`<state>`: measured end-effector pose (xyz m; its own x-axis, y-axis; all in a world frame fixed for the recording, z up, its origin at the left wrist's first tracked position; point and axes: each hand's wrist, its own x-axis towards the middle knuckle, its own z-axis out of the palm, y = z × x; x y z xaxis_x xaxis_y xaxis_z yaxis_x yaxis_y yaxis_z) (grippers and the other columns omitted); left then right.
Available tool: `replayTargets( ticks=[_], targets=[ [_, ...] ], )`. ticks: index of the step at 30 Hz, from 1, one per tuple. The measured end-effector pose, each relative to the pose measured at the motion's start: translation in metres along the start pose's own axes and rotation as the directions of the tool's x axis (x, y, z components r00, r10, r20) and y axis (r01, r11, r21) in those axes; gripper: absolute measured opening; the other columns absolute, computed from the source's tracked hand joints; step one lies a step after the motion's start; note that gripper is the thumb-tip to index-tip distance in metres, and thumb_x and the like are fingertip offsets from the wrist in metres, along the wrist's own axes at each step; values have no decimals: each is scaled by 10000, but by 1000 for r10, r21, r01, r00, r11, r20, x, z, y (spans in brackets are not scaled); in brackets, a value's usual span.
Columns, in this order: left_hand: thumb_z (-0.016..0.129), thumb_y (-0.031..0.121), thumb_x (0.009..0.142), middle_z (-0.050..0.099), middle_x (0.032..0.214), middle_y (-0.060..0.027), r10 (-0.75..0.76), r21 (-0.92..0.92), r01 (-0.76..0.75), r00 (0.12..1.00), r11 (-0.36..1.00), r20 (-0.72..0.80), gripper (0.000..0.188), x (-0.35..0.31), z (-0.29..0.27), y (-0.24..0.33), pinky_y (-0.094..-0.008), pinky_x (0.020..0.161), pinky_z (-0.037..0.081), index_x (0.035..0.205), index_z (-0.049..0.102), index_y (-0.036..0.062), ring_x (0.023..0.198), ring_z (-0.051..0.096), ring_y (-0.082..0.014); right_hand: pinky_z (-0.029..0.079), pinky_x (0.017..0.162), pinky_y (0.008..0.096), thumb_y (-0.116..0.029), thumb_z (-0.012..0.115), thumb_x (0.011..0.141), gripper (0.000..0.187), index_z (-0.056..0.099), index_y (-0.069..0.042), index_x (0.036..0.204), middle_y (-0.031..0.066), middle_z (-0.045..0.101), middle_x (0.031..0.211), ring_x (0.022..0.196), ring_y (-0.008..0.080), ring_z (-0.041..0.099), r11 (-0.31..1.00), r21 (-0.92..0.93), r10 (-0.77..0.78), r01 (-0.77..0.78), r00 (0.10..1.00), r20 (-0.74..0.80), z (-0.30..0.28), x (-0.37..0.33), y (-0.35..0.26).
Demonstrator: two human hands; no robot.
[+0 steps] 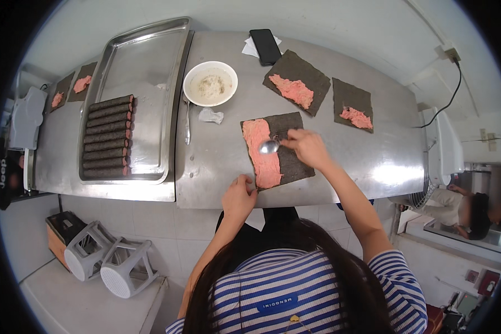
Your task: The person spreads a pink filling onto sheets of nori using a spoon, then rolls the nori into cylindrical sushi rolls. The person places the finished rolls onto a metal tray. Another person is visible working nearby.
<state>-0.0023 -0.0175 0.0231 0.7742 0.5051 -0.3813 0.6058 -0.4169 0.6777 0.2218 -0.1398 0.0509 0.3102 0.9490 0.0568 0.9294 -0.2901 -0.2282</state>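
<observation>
A dark nori sheet (298, 158) lies on the steel table in front of me, with a band of pink minced filling (263, 167) spread along its left side. My right hand (306, 147) grips a metal spoon (269, 146), whose bowl rests at the right border of the filling. At the sheet's near left corner is my left hand (240, 196), its fingertips bent at the table edge by the nori. Whether those fingers pinch the corner is hard to see. Beyond lie two more nori sheets, one large (309, 72) and one smaller (350, 99), each bearing a patch of pink filling.
A metal tray (145, 139) at left holds several nori rolls (107, 136). Near it stand a white bowl (210, 83) of pale liquid, a crumpled white tissue (211, 116) and another spoon (187, 125). A black phone (265, 47) lies at the back. Grey stools (125, 273) stand below left.
</observation>
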Motion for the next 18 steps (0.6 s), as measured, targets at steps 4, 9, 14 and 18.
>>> replayTargets(
  ticks=[4,9,14,18],
  targets=[
    [678,133,746,622,828,-69,-4,15,4,1000,1000,-20,270,5,-4,5,-422,677,489,984,554,99,804,630,-280,473,646,405,-108,582,796,183,729,-138,900,51,564,803,786,252,606,999,-32,-37,34,993,-112,4,36,22],
    [680,133,741,619,799,-66,-4,10,4,999,1000,-32,269,6,-1,4,-423,674,490,976,552,102,786,629,-284,473,648,412,-136,587,819,168,734,-142,902,62,569,803,773,268,614,999,-34,0,-4,993,-119,3,57,34],
    [680,125,736,619,798,-67,17,6,-17,1000,1000,-25,273,8,-1,3,-423,671,491,976,551,96,783,630,-285,480,670,402,-129,593,819,173,737,-141,915,66,572,807,771,264,615,987,-132,80,-94,991,-111,-4,68,37],
    [681,116,732,621,795,-65,2,-5,-2,1000,1000,-22,271,8,-1,2,-422,665,491,971,554,93,779,631,-281,487,690,396,-106,598,802,198,733,-143,943,65,574,828,786,261,618,992,-108,45,-59,991,-127,-11,66,30]
  ],
)
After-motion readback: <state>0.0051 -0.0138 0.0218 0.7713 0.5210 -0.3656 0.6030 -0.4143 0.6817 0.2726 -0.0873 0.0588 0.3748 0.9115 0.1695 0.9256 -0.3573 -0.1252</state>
